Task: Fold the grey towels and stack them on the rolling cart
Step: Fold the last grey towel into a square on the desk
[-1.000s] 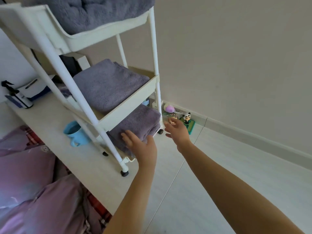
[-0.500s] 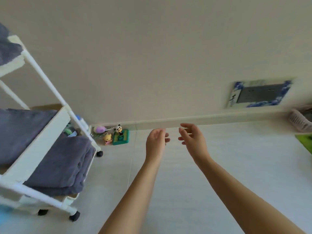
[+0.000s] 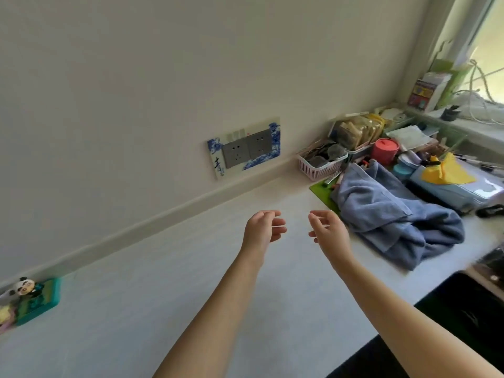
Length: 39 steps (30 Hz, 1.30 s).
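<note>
the rolling cart, in view at far left half a second ago with folded grey towels on its shelves, is now out of frame; the view has swung right along the wall. only the panda figurine (image 3: 26,287) on its green tray (image 3: 41,304) remains at the far left edge, well left of both hands and against the skirting.

further right, the wall socket panel (image 3: 245,148) sits above and beyond the fingers, well apart from them.

the left hand (image 3: 260,231) is raised over bare worktop (image 3: 163,282), fingers (image 3: 276,222) loosely curled and released, grasping nothing. the right hand (image 3: 328,231) is just beside it, fingers (image 3: 317,215) likewise slack and empty. the two hands face each other with a gap between, as they did half a second ago.

immediately right of the right hand's fingers lies a crumpled blue-grey towel (image 3: 390,214), unfolded, heaped on the worktop, its near edge close to the right wrist but not touching. beyond it stand a pink basket (image 3: 319,167), a red lidded tub (image 3: 384,151) and assorted clutter toward the window.

judgement: one towel has been shelved and both hands have come away free; the turn brings the next towel within reach. the step in hand appears to be the reach for this towel. it is bunched, so it will likely need shaking out or spreading flat on the open worktop left of it before folding. risk: dragging it may disturb the clutter touching its far side.
</note>
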Available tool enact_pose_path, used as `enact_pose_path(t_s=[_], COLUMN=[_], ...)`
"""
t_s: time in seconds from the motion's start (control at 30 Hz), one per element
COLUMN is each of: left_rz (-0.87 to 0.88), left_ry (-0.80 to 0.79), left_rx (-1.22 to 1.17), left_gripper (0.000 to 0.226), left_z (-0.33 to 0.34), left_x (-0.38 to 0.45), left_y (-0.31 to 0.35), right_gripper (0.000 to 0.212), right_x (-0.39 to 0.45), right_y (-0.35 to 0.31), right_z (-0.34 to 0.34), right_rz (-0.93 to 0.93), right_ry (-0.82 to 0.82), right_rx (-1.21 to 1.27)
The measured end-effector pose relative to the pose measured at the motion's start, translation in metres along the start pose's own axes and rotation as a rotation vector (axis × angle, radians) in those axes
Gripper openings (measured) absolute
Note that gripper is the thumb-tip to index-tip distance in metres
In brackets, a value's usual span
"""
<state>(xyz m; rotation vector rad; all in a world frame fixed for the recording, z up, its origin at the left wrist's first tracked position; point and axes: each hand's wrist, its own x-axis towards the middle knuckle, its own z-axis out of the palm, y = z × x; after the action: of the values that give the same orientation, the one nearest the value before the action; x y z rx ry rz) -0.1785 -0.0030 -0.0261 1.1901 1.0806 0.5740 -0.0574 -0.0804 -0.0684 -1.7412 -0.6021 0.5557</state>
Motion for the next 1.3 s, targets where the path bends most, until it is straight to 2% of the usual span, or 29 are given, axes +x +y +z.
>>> enact_pose_path(t_s=[0.2, 0.3, 0.33, 0.43, 0.6, 0.7, 0.87, 0.97, 1.07, 1.17, 1.23, 1.3], left_rz=[-0.153, -0.185, -0.207, -0.235, -0.245, -0.245, -0.228, -0.166, 0.008, 0.18, 0.246, 0.294], left_ry=[-0.155, -0.187, -0.203, -0.228, -0.209, -0.181, -0.177, -0.22, -0.337, -0.422, -0.376, -0.244], left_rx=[0.035, 0.05, 0.061, 0.076, 0.092, 0.108, 0.086, 0.117, 0.182, 0.178, 0.176, 0.139], left_gripper=[0.022, 0.022, 0.021, 0.02, 0.021, 0.022, 0.022, 0.022, 0.021, 0.035, 0.035, 0.027], left_z=[0.107, 0.131, 0.145, 0.166, 0.173, 0.17, 0.167, 0.163, 0.153, 0.14, 0.136, 0.117], left_x=[0.032, 0.041, 0.046, 0.055, 0.069, 0.079, 0.083, 0.083, 0.078, 0.069, 0.063, 0.055], left_y=[-0.018, -0.024, -0.026, -0.028, -0.025, -0.025, -0.021, -0.018, -0.015, -0.01, -0.006, 0.0], right_gripper=[0.016, 0.015, 0.022, 0.046, 0.054, 0.054, 0.04, 0.037, 0.037, 0.041, 0.047, 0.047], right_x=[0.052, 0.07, 0.082, 0.105, 0.138, 0.155, 0.146, 0.119, 0.096, 0.082, 0.077, 0.067], right_y=[0.061, 0.086, 0.098, 0.12, 0.13, 0.138, 0.108, 0.069, 0.034, 0.006, -0.005, -0.021], right_z=[-0.101, -0.127, -0.138, -0.154, -0.157, -0.153, -0.149, -0.141, -0.132, -0.118, -0.108, -0.09], right_rz=[0.084, 0.089, 0.13, 0.299, 0.426, 0.422, 0.308, 0.205, 0.146, 0.148, 0.151, 0.135], right_ry=[0.244, 0.25, 0.243, 0.158, 0.144, 0.148, 0.225, 0.146, 0.019, -0.16, -0.236, -0.307], right_rx=[-0.171, -0.225, -0.216, -0.029, 0.239, 0.356, 0.323, 0.408, 0.46, 0.477, 0.473, 0.465])
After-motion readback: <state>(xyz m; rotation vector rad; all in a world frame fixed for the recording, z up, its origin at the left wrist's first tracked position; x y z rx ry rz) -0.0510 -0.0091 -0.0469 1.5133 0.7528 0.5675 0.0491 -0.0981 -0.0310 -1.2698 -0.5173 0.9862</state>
